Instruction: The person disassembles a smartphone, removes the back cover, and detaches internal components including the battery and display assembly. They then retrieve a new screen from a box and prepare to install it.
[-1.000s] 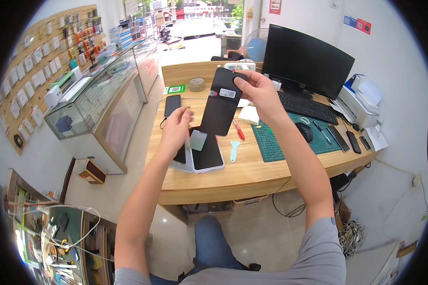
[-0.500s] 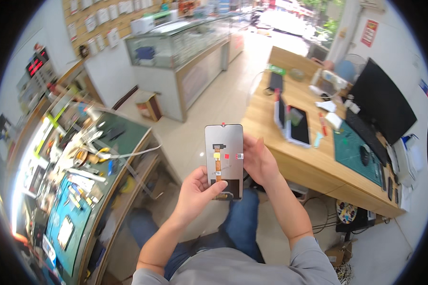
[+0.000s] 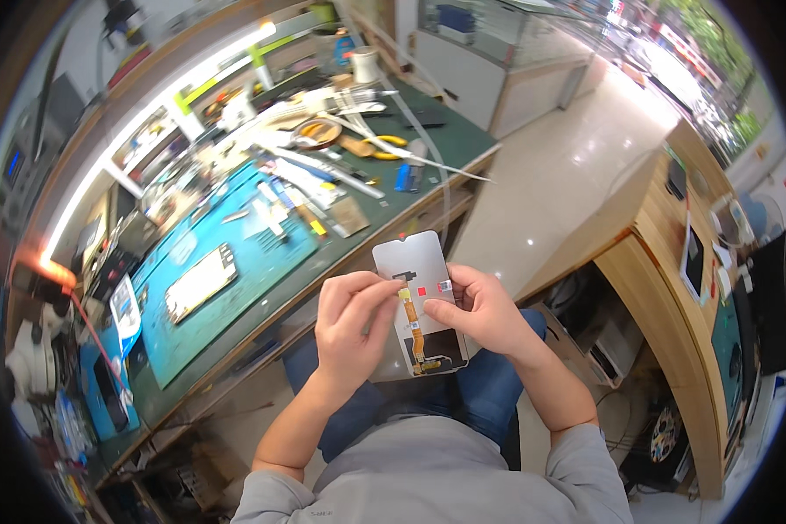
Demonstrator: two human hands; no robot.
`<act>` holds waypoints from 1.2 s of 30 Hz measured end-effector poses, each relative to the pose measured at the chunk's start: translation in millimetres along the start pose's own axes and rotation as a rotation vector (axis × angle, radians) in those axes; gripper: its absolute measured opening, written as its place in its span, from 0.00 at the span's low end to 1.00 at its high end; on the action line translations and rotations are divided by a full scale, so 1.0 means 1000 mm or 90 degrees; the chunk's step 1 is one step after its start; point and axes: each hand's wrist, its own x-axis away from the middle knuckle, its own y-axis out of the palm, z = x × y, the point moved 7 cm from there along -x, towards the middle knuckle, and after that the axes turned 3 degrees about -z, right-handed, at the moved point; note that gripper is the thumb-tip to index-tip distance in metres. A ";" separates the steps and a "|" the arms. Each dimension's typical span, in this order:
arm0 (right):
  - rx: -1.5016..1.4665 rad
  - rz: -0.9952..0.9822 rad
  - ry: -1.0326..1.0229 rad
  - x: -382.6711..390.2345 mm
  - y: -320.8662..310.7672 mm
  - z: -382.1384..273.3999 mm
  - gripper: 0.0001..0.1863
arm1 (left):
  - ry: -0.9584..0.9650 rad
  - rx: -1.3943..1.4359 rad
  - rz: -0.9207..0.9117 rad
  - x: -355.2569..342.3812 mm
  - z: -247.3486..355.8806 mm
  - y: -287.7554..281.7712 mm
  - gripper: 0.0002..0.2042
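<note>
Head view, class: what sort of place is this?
Probably a phone repair shop: both hands hold a bare phone screen panel, beside a workbench strewn with small tools, with a glass display counter behind.

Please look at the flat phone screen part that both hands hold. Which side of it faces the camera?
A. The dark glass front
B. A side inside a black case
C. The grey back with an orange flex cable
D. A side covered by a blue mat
C: the screen panel, held between the left hand and the right hand, shows a grey back with an orange flex cable along it.
</note>
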 end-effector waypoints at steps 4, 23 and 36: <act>0.072 -0.076 0.002 -0.018 0.055 0.001 0.19 | 0.027 -0.077 -0.049 0.021 -0.004 -0.046 0.13; 0.178 -0.384 0.025 -0.021 0.173 0.017 0.12 | 0.009 -0.181 -0.140 0.099 0.004 -0.133 0.08; -0.094 -0.451 0.067 -0.011 0.209 0.040 0.13 | 0.059 -0.355 -0.068 0.130 0.017 -0.150 0.11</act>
